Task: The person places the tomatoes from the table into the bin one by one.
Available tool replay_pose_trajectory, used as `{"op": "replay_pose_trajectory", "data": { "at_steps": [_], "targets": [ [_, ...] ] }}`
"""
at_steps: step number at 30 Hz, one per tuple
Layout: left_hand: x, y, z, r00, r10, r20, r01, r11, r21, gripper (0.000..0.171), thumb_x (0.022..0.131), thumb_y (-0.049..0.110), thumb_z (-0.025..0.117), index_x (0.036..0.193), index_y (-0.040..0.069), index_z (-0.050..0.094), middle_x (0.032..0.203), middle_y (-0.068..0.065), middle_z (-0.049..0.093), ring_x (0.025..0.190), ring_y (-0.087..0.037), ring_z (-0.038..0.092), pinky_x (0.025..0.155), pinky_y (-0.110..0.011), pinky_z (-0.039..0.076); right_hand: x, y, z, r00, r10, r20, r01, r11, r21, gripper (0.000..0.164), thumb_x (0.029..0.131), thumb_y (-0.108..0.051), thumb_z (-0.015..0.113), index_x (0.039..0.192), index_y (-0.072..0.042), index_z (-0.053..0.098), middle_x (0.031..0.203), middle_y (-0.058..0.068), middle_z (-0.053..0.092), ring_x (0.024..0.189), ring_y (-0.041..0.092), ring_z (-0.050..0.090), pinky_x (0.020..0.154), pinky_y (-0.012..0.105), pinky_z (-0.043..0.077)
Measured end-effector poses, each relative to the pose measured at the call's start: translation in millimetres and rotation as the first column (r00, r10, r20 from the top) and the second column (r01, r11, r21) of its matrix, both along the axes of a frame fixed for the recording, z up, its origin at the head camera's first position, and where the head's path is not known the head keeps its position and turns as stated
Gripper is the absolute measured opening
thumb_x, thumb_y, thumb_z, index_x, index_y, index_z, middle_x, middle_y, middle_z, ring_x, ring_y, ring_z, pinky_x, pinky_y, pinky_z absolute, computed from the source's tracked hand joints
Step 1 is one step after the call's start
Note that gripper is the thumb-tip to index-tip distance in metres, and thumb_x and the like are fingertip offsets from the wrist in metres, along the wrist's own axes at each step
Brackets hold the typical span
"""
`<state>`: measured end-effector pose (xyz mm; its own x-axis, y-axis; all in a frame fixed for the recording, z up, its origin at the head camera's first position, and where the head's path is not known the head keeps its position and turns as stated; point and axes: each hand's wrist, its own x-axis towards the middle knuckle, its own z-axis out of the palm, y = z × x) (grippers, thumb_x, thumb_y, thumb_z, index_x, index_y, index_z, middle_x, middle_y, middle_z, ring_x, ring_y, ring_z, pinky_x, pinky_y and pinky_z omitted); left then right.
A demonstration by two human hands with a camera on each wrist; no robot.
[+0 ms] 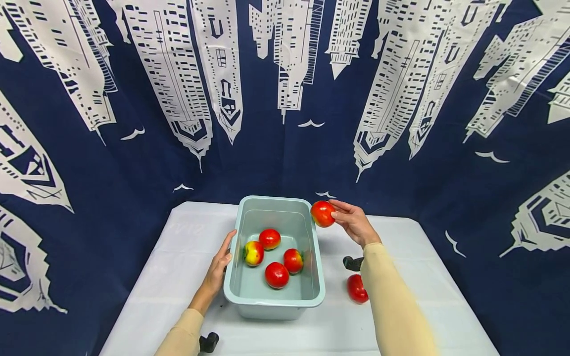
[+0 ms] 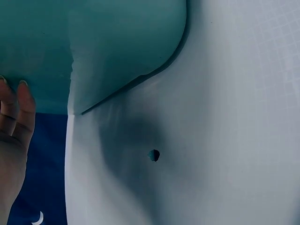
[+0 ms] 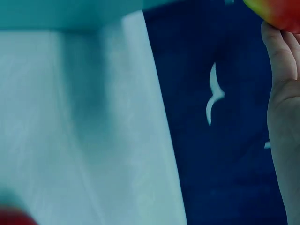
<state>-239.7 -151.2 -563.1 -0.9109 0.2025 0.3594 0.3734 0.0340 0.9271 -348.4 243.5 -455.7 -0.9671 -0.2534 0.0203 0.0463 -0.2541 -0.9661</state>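
Note:
My right hand [image 1: 356, 225] pinches a glossy red fruit [image 1: 322, 213] between thumb and fingertips, at the right rim of a pale blue-green plastic bin [image 1: 276, 300]. In the right wrist view that fruit [image 3: 279, 11] shows a yellow-green patch. Inside the bin lie several similar fruits, such as an all-red one [image 1: 277, 275] and a yellow-and-red one [image 1: 254, 253]. My left hand [image 1: 216, 269] lies along the bin's left outer side, its fingers fairly straight; in the left wrist view the fingertips [image 2: 23, 86] meet the bin wall.
Another red fruit [image 1: 357, 289] sits on the white-covered table [image 1: 347, 331], right of the bin and partly behind my right forearm. Beyond the table's back edge hangs a dark blue curtain [image 1: 276, 163] with white building prints.

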Motion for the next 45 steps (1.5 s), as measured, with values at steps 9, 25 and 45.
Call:
{"op": "replay_pose_trajectory", "data": {
  "at_steps": [9,25,45],
  "targets": [
    [1.2,-0.5,0.6,1.000,-0.003,-0.002,0.003,1.000,-0.004,0.061,0.095,0.023,0.028,0.156,0.022,0.021,0.160,-0.015,0.024,0.121,-0.010,0.048,0.090,-0.050,0.043,-7.7,-45.6,9.8,0.996,0.088,-0.016,-0.086,0.993,0.079,0.056,0.088,0.010,0.059,0.142,0.009,0.041,0.113,-0.005,0.070,0.100,0.011,0.069,0.084,0.024,0.054],
    [1.7,0.2,0.2,0.999,0.015,0.030,-0.015,1.000,0.001,0.061,0.095,0.025,0.028,0.155,0.025,0.023,0.155,-0.023,0.032,0.118,-0.016,0.051,0.086,-0.050,0.047,-8.6,-49.9,-0.9,0.993,0.098,-0.069,-0.084,0.981,0.175,0.060,0.091,0.008,0.056,0.146,0.008,0.034,0.150,0.027,0.037,0.137,0.031,0.044,0.093,0.018,0.048],
    [1.0,-1.6,0.6,1.000,-0.003,0.015,0.003,1.000,-0.002,0.062,0.095,0.024,0.028,0.156,0.021,0.021,0.156,-0.022,0.030,0.118,-0.016,0.050,0.085,-0.048,0.048,2.4,-8.8,-22.1,0.999,0.039,-0.006,-0.036,0.972,0.232,0.062,0.090,0.004,0.059,0.147,0.006,0.034,0.152,0.027,0.034,0.138,0.032,0.042,0.094,0.018,0.047]
  ]
}}
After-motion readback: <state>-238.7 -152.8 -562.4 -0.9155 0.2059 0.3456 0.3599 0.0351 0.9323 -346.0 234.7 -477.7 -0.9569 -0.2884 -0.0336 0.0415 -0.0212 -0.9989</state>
